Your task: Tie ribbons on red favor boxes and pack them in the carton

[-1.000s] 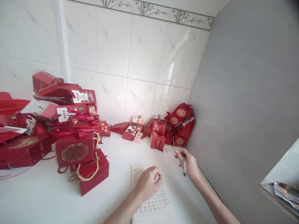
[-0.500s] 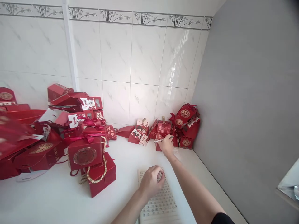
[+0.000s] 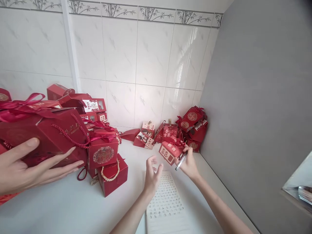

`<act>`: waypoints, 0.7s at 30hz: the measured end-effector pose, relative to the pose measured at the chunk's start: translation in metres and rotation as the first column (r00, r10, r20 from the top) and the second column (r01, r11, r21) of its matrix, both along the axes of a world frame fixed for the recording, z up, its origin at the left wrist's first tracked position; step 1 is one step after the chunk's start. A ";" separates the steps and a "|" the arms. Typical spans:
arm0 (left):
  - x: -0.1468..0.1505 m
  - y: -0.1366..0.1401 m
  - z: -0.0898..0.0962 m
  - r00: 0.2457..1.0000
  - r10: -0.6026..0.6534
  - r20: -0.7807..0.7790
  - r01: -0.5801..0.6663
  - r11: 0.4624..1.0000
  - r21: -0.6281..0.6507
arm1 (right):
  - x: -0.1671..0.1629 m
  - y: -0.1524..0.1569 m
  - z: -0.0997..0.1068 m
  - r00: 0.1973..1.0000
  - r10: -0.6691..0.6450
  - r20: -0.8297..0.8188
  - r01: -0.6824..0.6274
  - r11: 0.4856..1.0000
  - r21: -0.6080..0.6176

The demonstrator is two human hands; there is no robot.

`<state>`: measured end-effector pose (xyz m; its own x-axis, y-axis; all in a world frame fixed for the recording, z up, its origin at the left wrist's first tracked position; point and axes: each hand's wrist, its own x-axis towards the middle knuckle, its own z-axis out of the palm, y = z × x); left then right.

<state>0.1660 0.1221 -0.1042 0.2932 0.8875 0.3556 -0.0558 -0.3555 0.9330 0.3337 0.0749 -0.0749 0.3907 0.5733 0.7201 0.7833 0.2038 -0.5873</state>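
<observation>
Small red box sits tilted in the grip of the right hand, which also clasps a pen, just beyond the written notebook. Over the notebook's far end, the left hand has thumb and fingers parted. Farther left, another person's hand touches a larger corded box; more red boxes line the tiled wall.

White tiled wall, grey wall
</observation>
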 end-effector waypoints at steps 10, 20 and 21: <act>-0.010 0.006 0.008 0.908 -0.419 0.016 0.419 0.903 -0.097 | -0.018 -0.059 -0.032 0.879 0.477 0.018 -0.477 0.878 0.040; -0.009 0.009 0.011 0.987 -0.121 -0.107 0.117 0.992 -0.041 | -0.010 -0.058 -0.016 0.883 0.185 -0.432 -0.209 0.978 -0.008; -0.009 0.009 0.011 0.986 -0.119 -0.115 0.117 0.993 -0.028 | -0.011 -0.059 -0.014 0.850 0.278 -0.448 -0.318 0.948 -0.015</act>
